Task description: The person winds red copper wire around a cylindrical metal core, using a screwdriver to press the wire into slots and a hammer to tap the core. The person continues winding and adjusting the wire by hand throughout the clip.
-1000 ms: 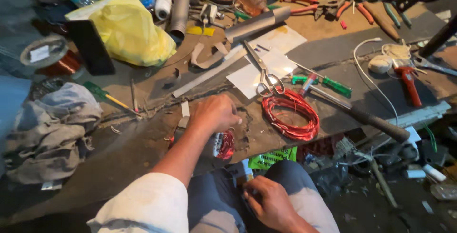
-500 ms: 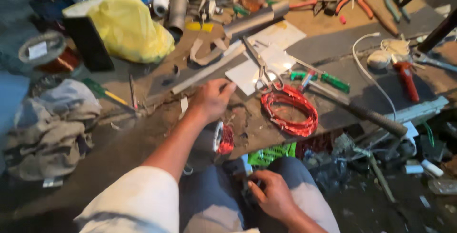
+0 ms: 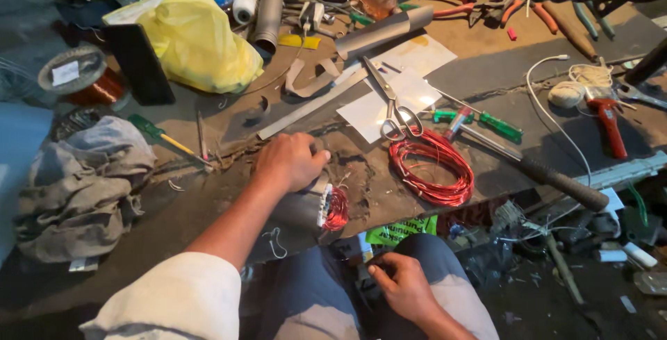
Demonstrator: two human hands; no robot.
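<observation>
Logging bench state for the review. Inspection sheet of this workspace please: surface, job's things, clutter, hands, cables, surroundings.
Surface: worn wooden bench, dusty, scattered with wire scraps.
Job's things: grey metal cylinder with red wire windings at its end, lying at the bench edge; coil of red wire beside it.
Clutter: scissors on white sheets, green-handled screwdriver, red-handled pliers, hammer, yellow bag, grey rags, copper wire spool, bottles.
Hands: left hand rests on top of the cylinder; right hand in the lap, fingers curled, contents cannot be told.
Cables: white cable loops across the bench.
Surroundings: littered floor at the right.
</observation>
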